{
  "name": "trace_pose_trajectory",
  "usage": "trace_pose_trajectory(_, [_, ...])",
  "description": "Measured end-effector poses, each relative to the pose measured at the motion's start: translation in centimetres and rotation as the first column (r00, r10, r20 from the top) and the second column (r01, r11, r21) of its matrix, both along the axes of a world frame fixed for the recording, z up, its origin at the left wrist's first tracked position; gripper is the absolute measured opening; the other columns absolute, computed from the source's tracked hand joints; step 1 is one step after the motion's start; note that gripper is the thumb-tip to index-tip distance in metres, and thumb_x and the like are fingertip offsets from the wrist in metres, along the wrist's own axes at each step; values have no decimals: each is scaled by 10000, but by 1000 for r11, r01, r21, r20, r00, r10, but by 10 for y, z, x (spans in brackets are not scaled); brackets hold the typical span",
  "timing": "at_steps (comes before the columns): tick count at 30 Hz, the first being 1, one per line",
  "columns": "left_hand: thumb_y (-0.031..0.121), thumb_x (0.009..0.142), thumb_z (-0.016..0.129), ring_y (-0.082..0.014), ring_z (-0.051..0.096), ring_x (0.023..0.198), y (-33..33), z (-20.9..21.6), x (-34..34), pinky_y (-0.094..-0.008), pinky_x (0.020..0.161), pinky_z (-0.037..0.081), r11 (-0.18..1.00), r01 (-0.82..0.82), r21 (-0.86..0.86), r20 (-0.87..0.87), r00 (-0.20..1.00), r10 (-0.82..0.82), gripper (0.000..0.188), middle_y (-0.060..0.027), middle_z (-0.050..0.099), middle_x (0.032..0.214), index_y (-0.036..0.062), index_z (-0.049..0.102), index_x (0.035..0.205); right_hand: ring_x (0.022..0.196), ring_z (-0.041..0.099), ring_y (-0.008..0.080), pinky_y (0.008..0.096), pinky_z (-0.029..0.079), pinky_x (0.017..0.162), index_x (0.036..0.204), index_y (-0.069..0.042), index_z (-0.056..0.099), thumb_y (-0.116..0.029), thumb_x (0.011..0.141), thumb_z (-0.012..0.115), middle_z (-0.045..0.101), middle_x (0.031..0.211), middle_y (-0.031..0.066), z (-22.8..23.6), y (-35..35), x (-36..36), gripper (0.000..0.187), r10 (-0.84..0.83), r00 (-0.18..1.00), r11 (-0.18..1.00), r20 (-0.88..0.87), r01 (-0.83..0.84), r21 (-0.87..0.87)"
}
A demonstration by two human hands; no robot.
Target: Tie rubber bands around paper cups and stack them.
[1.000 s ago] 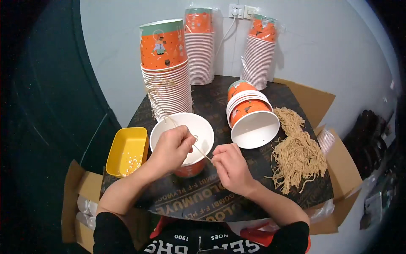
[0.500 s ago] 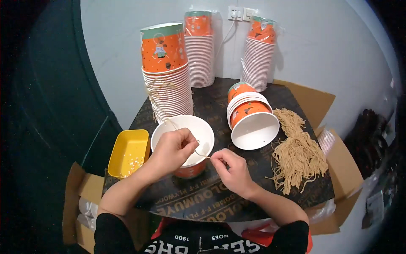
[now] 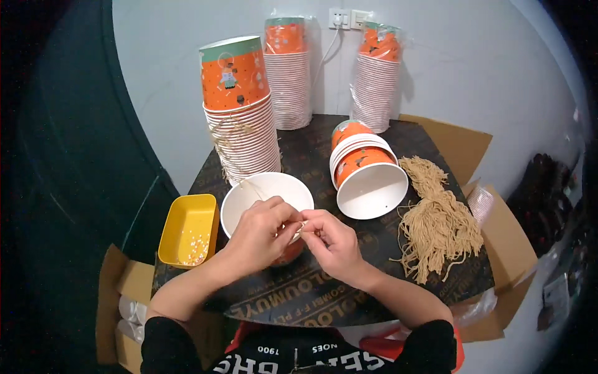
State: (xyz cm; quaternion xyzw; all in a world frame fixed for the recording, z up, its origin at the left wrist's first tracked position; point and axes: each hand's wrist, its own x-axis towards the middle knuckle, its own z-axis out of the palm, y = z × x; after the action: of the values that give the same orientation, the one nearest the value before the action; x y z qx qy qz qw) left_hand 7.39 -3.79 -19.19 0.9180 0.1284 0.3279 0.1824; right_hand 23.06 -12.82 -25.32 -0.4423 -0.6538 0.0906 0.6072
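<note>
- Two hands meet over the near rim of a white-lined paper cup (image 3: 261,193) that stands upright at the front middle of the dark table (image 3: 311,149).
- left hand (image 3: 261,234): fingers curled, thumb and forefinger pinched on a thin pale string (image 3: 301,225); hand lies over the cup's near rim.
- right hand (image 3: 333,240): fingers curled in, fingertips pinched at the same bit of string, touching the left hand's fingertips just beside the cup rim.
- string is very thin, only a short bit shows between the two hands; another pale strand (image 3: 252,188) lies across the inside of the cup; cannot tell if they are one piece.
- yellow tray (image 3: 187,218) just left of the cup, small pale beads (image 3: 194,244) in it.
- tall stack of orange cups (image 3: 243,118) behind the cup, upside down, some loose string hanging on it.
- short tilted stack of orange cups (image 3: 364,168) to the right, open white mouth facing the camera.
- heap of tan strings (image 3: 436,224) on the right side of the table.
- two wrapped cup stacks at the far wall: middle one (image 3: 288,71), right one (image 3: 375,75).
- wall socket (image 3: 347,19) above them.
- open cardboard boxes: lower left (image 3: 121,299), right (image 3: 504,262).
</note>
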Motion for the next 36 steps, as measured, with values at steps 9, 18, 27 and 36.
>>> trace_pose_trajectory(9, [-2,795,700,-264,597,732,-1,-3,-6,-370,678,452,998,-23,54,-13,1000,24,121,-103,599,787,26,592,841,724,574,160,274,469,620,937,-11,578,42,863,641,584,890,94,-6,0,0,111,1,997,999,-77,2,48])
trace_pose_trajectory(18, [-38,750,698,-289,605,784,-9,-5,-11,-399,805,438,993,76,91,-8,997,-75,183,-100,604,783,43,572,855,720,574,159,276,468,621,959,-12,577,35,857,664,571,851,87,-8,1,-2,141,-114,993,985,7,112,132])
trace_pose_trajectory(27, [-32,754,699,-311,601,828,-12,-2,-13,-400,814,444,992,73,101,-54,996,-68,166,-104,617,818,39,597,862,674,583,116,257,477,579,963,-14,587,20,867,675,581,817,78,-14,2,-3,134,-126,982,991,-140,130,20])
trace_pose_trajectory(36, [-11,769,719,-287,604,836,-10,-4,-11,-389,811,444,992,79,97,-24,997,-77,170,-93,621,816,45,596,872,708,633,241,314,513,612,909,14,642,41,825,680,612,842,120,0,-3,-1,96,-190,979,975,80,178,132])
